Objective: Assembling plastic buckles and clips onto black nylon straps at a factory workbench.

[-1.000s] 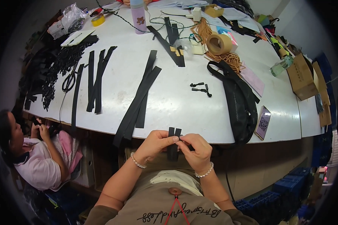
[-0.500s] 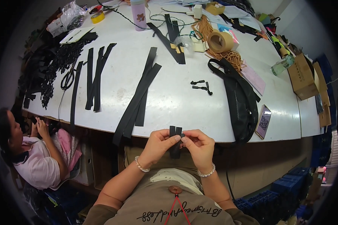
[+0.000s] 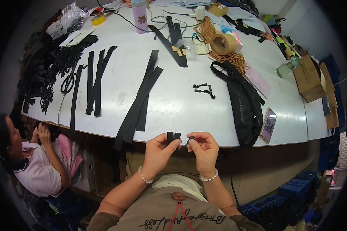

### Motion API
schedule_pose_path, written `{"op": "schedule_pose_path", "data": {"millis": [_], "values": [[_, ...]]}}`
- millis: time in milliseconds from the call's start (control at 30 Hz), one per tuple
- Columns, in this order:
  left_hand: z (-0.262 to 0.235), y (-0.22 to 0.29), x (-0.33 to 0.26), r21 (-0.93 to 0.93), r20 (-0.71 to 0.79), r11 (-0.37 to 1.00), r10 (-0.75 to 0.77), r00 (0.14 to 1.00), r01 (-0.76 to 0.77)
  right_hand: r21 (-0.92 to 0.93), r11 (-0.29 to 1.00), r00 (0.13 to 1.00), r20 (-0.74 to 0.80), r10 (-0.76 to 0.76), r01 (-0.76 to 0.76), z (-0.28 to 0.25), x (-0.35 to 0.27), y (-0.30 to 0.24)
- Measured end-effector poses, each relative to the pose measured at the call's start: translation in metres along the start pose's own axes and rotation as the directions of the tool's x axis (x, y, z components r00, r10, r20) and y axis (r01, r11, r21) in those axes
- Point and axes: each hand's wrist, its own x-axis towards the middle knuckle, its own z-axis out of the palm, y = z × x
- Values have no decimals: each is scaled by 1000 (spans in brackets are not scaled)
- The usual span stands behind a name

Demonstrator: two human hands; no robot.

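Note:
At the table's near edge, my left hand (image 3: 159,149) pinches a folded piece of black webbing (image 3: 174,136), two ends of it standing up above the thumb. A few centimetres to its right, the fingers of my right hand (image 3: 205,149) are closed on a small black piece (image 3: 191,138), too small to make out exactly. Whether the two pieces are joined between the hands is hard to see. Beyond them on the white table lie several small black cord-like pieces (image 3: 205,90). Long black webbing strips (image 3: 137,107) lie crossed to the left of these.
A black bag (image 3: 245,111) and a phone (image 3: 268,125) lie at the right. Scissors (image 3: 68,83), more strips and a heap of black parts (image 3: 56,63) are at the left. A bottle (image 3: 140,17), tape roll (image 3: 223,43) and brown cord stand farther back. A co-worker (image 3: 40,165) sits at the left.
My hands have moved apart a little: the left with the webbing went left, while the right holds the small black piece away from it. The whole view has shifted slightly.

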Motion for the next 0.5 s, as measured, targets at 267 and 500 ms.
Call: {"op": "schedule_pose_path", "data": {"millis": [267, 500], "values": [[3, 12, 4, -9, 93, 994, -107, 990, 108, -143, 957, 968, 36, -249, 252, 4, -5, 6], [0, 5, 5, 24, 12, 999, -44, 999, 44, -305, 909, 956, 26, -292, 285, 7, -9, 13]]}}
